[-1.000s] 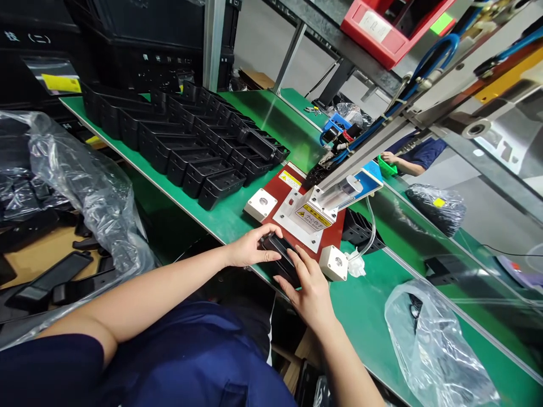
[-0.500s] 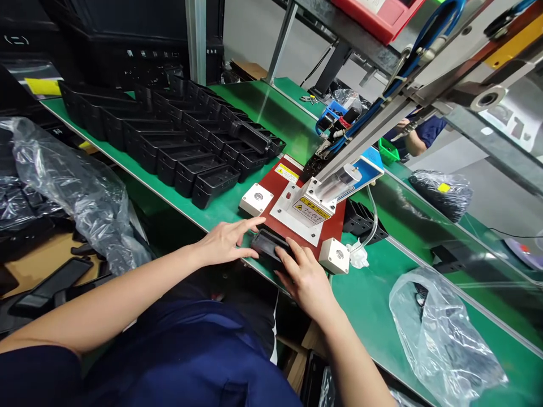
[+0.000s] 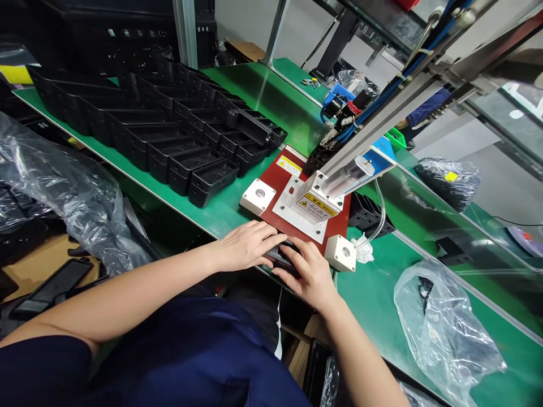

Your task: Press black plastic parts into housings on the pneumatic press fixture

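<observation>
A black plastic box (image 3: pixel 280 255) lies at the front edge of the bench, just before the red base plate (image 3: pixel 271 213) of a small press (image 3: pixel 316 204). My left hand (image 3: pixel 246 246) is closed on its left end, fingers over the top and thumb at the near side. On the right end, my right hand (image 3: pixel 308 274) grips the same box with bent fingers. Much of the box is hidden under both hands. White button boxes, one on the left (image 3: pixel 258 196) and one on the right (image 3: pixel 340 252), flank the press.
Rows of black plastic boxes (image 3: pixel 212 180) cover the bench's left side. More black parts (image 3: pixel 368 213) lie right of the press. A clear plastic bag (image 3: pixel 445 328) rests on the right, and a plastic-wrapped bundle (image 3: pixel 449 183) lies farther back. Plastic wrap (image 3: pixel 72 198) hangs at left.
My left hand has moved right and closed onto the box's left end; before, its fingers were apart beside it. My right hand stays on the right end. The view has shifted slightly.
</observation>
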Demonstrator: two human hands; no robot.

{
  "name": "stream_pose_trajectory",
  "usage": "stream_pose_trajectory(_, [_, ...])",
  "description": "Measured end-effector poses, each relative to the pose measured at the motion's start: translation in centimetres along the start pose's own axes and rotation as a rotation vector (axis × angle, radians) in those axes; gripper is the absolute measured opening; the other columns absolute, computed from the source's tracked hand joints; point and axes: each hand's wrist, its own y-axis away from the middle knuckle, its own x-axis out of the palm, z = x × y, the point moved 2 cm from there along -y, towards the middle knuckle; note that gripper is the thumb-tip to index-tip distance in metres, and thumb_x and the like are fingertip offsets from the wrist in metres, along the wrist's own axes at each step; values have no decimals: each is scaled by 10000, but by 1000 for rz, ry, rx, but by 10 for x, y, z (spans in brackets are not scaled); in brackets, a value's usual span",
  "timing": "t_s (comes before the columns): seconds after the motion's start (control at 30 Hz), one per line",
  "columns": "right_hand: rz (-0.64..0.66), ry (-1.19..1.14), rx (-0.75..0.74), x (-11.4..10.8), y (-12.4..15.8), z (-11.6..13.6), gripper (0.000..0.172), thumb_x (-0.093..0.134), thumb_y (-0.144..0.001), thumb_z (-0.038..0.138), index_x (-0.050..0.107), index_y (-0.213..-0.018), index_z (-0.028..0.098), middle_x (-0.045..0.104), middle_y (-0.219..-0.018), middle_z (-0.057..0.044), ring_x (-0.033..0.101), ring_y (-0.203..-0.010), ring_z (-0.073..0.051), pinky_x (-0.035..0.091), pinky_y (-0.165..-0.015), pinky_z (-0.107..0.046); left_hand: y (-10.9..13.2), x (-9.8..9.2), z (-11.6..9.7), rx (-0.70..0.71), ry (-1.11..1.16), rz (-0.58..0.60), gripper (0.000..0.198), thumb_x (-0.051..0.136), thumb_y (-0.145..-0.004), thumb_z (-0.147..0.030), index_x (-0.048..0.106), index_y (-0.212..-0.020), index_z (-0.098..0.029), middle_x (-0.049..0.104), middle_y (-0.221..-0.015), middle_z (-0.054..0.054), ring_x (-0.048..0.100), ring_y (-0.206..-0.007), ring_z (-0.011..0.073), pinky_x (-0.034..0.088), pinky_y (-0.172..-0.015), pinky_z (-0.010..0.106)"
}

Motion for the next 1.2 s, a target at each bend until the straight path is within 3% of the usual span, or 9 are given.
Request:
stream_pose_trajectory(0.2, [-219, -55, 8, 14, 4, -2, 267, 560, -912, 338, 626, -1102, 163, 595, -1178, -170, 600, -993, -263, 537, -782, -426, -5, -7, 3, -24, 51, 126, 680, 592, -856, -531, 411, -1362, -114, 573, -1159, 140, 555, -1026, 253, 483, -857, 368])
stream_pose_trajectory(0.33, [-356, -94, 58, 21, 9, 0, 227, 462, -920, 206, 645, -1052, 185, 601, -1196, -147, 616, -1005, -256, 545, -780, -428, -10, -7, 7, -4, 39, 181, 644, 568, -870, -536, 423, -1342, -122, 574, -1081, 125, 560, -966, 241, 485, -762, 330])
stream_pose_trajectory(0.53, [-511, -121, 143, 28, 11, 7, 194, 497, -872, 96, 656, -944, 181, 630, -1148, -127, 634, -974, -240, 551, -764, -411, -10, -11, 4, -9, -2, 227, 666, 596, -851, -543, 395, -1349, -149, 573, -1076, 104, 567, -969, 247, 467, -722, 326])
stream_pose_trajectory(0.8, [-548, -177, 306, 35, 15, 12, 251, 437, -906, 162, 645, -1041, 203, 661, -1089, -126, 647, -1008, -267, 561, -811, -474, -10, -15, -4, -65, -56, 299, 616, 612, -875, -447, 360, -1350, -147, 566, -1121, 110, 556, -1023, 256, 473, -718, 325])
stream_pose_trajectory(1.03, [-630, -157, 286, 35, 12, 15, 195, 442, -887, 160, 630, -919, 200, 661, -1014, -121, 656, -935, -252, 570, -752, -443, -11, -17, -4, -31, -69, 301, 543, 584, -893, -433, 389, -1300, -132, 553, -1092, 105, 548, -1008, 251, 464, -681, 312])
stream_pose_trajectory(1.2, [-655, -182, 255, 32, 8, 17, 283, 412, -888, 139, 615, -1079, 187, 657, -1022, -117, 645, -959, -239, 561, -799, -441, -12, -16, -3, -3, -68, 288, 497, 563, -903, -426, 401, -1268, -130, 550, -1082, 108, 553, -989, 244, 446, -649, 288])
